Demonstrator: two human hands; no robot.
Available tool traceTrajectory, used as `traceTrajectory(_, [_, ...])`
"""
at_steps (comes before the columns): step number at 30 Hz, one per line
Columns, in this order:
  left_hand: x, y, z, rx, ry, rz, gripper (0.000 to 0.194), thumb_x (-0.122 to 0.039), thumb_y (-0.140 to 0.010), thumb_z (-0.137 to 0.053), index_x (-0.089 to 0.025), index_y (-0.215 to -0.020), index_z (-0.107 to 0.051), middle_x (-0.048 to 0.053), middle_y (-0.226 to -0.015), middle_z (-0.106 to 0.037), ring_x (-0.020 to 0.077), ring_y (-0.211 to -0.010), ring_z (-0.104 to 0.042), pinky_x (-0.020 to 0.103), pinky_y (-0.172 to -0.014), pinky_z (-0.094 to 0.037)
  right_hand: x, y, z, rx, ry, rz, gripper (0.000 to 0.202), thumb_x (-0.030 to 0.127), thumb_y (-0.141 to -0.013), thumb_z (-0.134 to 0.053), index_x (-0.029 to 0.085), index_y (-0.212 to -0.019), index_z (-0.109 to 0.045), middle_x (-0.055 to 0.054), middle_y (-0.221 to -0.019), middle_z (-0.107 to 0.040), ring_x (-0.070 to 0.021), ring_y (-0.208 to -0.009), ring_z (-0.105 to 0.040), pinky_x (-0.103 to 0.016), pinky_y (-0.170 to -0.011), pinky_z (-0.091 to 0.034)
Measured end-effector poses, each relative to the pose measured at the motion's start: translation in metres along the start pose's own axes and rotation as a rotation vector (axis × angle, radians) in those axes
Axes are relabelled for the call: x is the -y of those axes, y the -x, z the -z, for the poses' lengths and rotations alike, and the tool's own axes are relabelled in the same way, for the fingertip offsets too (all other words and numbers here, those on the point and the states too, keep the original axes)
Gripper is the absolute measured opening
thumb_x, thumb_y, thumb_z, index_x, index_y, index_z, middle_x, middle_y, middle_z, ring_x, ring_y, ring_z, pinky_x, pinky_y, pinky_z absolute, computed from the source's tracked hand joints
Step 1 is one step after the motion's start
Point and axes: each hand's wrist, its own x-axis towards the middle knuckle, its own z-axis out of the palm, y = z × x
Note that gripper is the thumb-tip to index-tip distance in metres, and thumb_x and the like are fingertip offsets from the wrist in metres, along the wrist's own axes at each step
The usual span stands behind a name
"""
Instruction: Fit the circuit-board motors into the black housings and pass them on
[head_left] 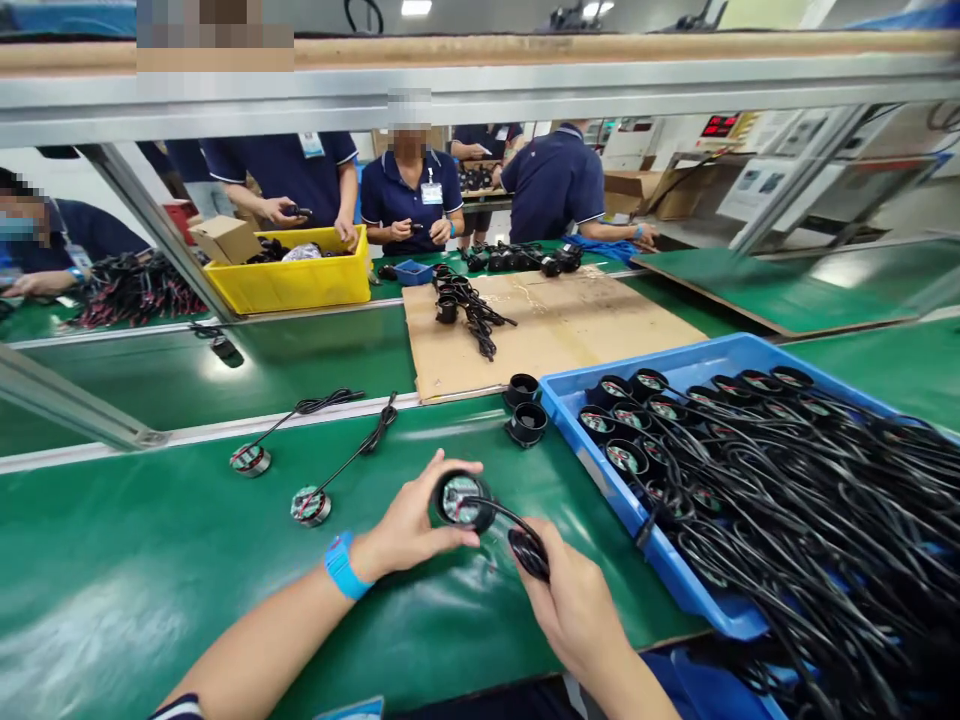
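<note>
A: What is the left hand (409,525) doing?

B: It is closed around a round black disc (463,500), fingers curled under it and the thumb over its top rim. The disc's face, with a green and red label, is turned up. It sits just above the green desk (150,580), near the front edge.

A: And the right hand (574,600)?

B: Closed on a black cable (525,545) that runs from the disc; a coiled part of it is pinched in the fingers. The two hands are close together, the cable arching between them.

A: What lies around them?

B: To the left on the desk, two more discs, one (310,505) nearer the hands and one (250,460) further left, each with its cable trailing toward the back. Just behind the hands stand two black cups (525,408), beside the corner of a blue tray (679,580). The tray fills the right side and is heaped with discs and tangled black cables.

A: Further back?

B: A cardboard sheet (570,325) lies across the desk's far side with a bundle of parts (465,300) on it. Left of it stands a yellow bin (289,275). Other people in dark blue shirts work along the far edge; one rests a hand on the bin's rim.
</note>
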Motion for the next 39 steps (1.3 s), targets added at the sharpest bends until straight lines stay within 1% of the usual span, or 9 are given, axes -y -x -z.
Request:
traceTrajectory(6, [0.005,0.002,-0.005,0.098,-0.063,0.071,0.070,-0.051,-0.077,-0.081,-0.024,-0.135,-0.051,0.007,-0.131,-0.068,0.0296,-0.127,-0.062,0.058,-0.127,-0.013,-0.018,-0.002,-0.008,0.062,0.014,-0.002,0.017,0.026,-0.099,-0.042,0.022,-0.111,-0.052,-0.001,-0.074,-0.072,-0.0193,-0.059,-0.071,-0.025,-0.049,-0.048])
traceTrajectory(10, [0.005,0.004,-0.009,-0.047,-0.024,0.062,0.077,-0.052,-0.078,-0.081,-0.025,-0.140,-0.046,0.009,-0.140,-0.062,0.0282,-0.130,-0.060,0.055,-0.128,-0.009,-0.027,-0.002,-0.012,0.064,0.003,-0.007,0.019,0.027,-0.100,-0.042,0.023,-0.117,-0.049,-0.002,-0.083,-0.073,-0.0189,-0.071,-0.074,-0.025,-0.059,-0.053])
traceTrajectory(15, [0.003,0.004,-0.009,0.149,-0.079,0.030,0.075,-0.052,-0.078,-0.081,-0.024,-0.139,-0.048,0.009,-0.137,-0.064,0.0286,-0.126,-0.063,0.056,-0.128,-0.008,-0.031,-0.004,-0.012,0.086,0.046,-0.001,0.018,0.030,-0.101,-0.042,0.022,-0.114,-0.051,-0.001,-0.074,-0.072,-0.0207,-0.060,-0.072,-0.027,-0.050,-0.048])
traceTrajectory(19, [0.001,0.004,-0.006,0.037,-0.019,0.038,0.078,-0.054,-0.079,-0.080,-0.025,-0.142,-0.044,0.008,-0.141,-0.061,0.0269,-0.128,-0.062,0.055,-0.129,-0.005,-0.032,-0.004,-0.009,0.050,0.046,0.008,0.019,0.028,-0.101,-0.040,0.022,-0.117,-0.050,-0.004,-0.084,-0.074,-0.0194,-0.071,-0.074,-0.026,-0.059,-0.053])
traceTrajectory(23, [0.009,0.007,-0.009,0.138,-0.050,0.062,0.074,-0.055,-0.077,-0.081,-0.024,-0.136,-0.049,0.008,-0.136,-0.065,0.0284,-0.125,-0.064,0.059,-0.128,-0.008,-0.032,-0.007,-0.011,0.094,0.098,0.007,0.018,0.029,-0.100,-0.040,0.022,-0.111,-0.052,-0.002,-0.075,-0.073,-0.0215,-0.061,-0.072,-0.028,-0.050,-0.049])
traceTrajectory(29, [0.020,0.013,-0.015,0.075,-0.036,0.094,0.076,-0.055,-0.077,-0.081,-0.024,-0.138,-0.046,0.008,-0.137,-0.064,0.0293,-0.131,-0.059,0.058,-0.128,-0.011,-0.033,-0.011,-0.014,0.152,0.122,-0.031,0.019,0.029,-0.100,-0.040,0.022,-0.115,-0.050,-0.003,-0.082,-0.075,-0.0225,-0.068,-0.075,-0.030,-0.054,-0.053])
traceTrajectory(32, [0.019,0.011,-0.008,0.120,-0.030,0.116,0.074,-0.052,-0.075,-0.083,-0.024,-0.135,-0.050,0.006,-0.133,-0.066,0.0294,-0.128,-0.061,0.057,-0.127,-0.015,-0.036,-0.012,0.001,0.217,0.134,-0.009,0.022,0.025,-0.097,-0.041,0.022,-0.117,-0.051,-0.003,-0.086,-0.076,-0.0231,-0.066,-0.074,-0.031,-0.052,-0.054])
traceTrajectory(35, [0.008,-0.002,0.014,0.082,0.024,0.108,0.073,-0.050,-0.077,-0.083,-0.024,-0.137,-0.050,0.007,-0.131,-0.065,0.0277,-0.122,-0.064,0.051,-0.121,-0.033,-0.044,-0.019,0.035,0.263,0.112,0.058,0.035,0.021,-0.092,-0.043,0.023,-0.127,-0.049,-0.005,-0.106,-0.076,-0.0204,-0.089,-0.076,-0.030,-0.069,-0.060])
traceTrajectory(39, [-0.003,-0.039,0.051,-0.016,0.003,0.003,0.072,-0.047,-0.074,-0.086,-0.021,-0.133,-0.055,0.012,-0.131,-0.061,0.0296,-0.122,-0.059,0.043,-0.107,-0.047,-0.062,-0.061,0.085,0.233,0.201,0.156,0.035,0.035,-0.096,-0.044,0.026,-0.128,-0.056,-0.005,-0.119,-0.073,-0.0239,-0.102,-0.074,-0.038,-0.083,-0.061])
